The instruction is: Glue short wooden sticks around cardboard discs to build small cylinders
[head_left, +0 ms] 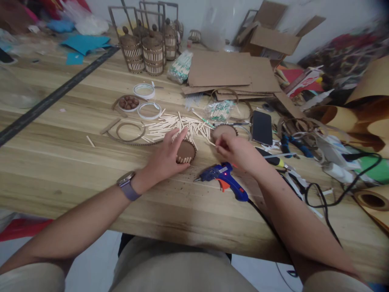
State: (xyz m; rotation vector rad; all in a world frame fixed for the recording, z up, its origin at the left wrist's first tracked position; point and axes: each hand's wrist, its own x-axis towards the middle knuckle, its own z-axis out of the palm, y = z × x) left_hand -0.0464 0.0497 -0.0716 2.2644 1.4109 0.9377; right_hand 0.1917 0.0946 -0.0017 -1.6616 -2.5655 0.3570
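Observation:
My left hand (165, 156) curls round a small round cardboard piece (186, 152) with short sticks along its edge, holding it on the wooden table (75, 162). My right hand (237, 151) is pinched on a thin pale stick at the edge of the stick pile (179, 125). A second round cardboard disc (224, 130) lies just beyond my right hand. A blue glue gun (225, 180) with an orange trigger lies on the table under my right wrist.
A black phone (261, 126) lies right of the disc. Cardboard rings (130, 132), tape rolls (144, 91) and a dish of brown beads (129, 102) sit to the left. Finished stick lanterns (152, 50), flat cardboard (231, 71) and tangled cables (334, 190) crowd the back and right.

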